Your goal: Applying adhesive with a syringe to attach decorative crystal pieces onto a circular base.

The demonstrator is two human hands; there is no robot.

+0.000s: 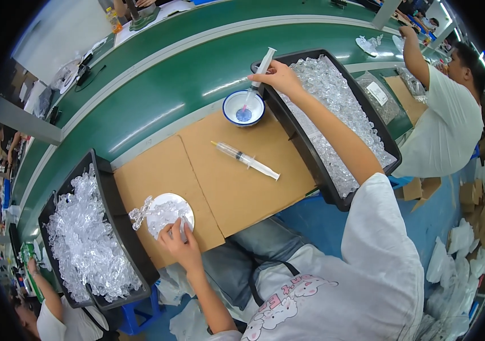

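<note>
Right hand [279, 77]: reaches forward and pinches the barrel of an upright syringe [259, 71] between fingers and thumb; the plunger end points up.
Syringe tip: dips into a small white bowl with a blue rim [243, 108], where a spot of bluish liquid shows at the bottom.
Bowl: stands on the far edge of the cardboard sheet [220, 182], just beside the right black tray [333, 199].
Left hand [179, 241]: rests at the near edge of a white plate [166, 213], fingertips closed on a small clear plastic piece on it.
Plate: lies on the cardboard near the left black tray [126, 227]; several clear pieces lie on it, and one cluster hangs over its left rim.
Second syringe [245, 160]: lies flat and untouched in the middle of the cardboard, between the two hands.
Trays: both are heaped with clear plastic pieces, one at each side of the cardboard.
Tabletop [157, 96]: a green surface curving beyond the cardboard.
Others: a person in a white shirt [447, 125] works at the far right, well apart.
</note>
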